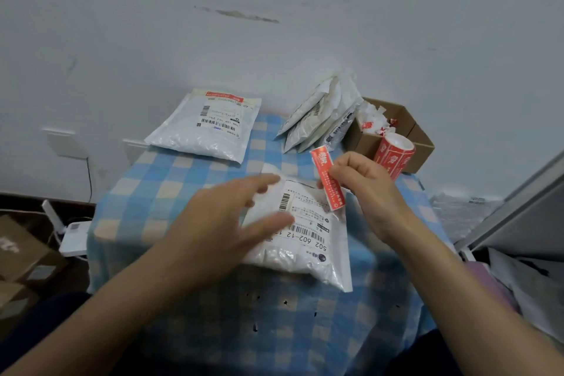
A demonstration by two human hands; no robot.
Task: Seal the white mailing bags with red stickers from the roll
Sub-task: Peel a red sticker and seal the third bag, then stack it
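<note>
A red sticker [328,183] is pinched in the right hand [366,192]. The left hand [232,220] is held open, fingers apart, over the white bag [308,249].

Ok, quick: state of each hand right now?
Left hand: open, fingers spread over the near mailing bag; too blurred to tell contact.
Right hand: pinching a red sticker.

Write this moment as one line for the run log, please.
right hand: pinches red sticker | left hand: open over front bag | far bag: stickered
</note>
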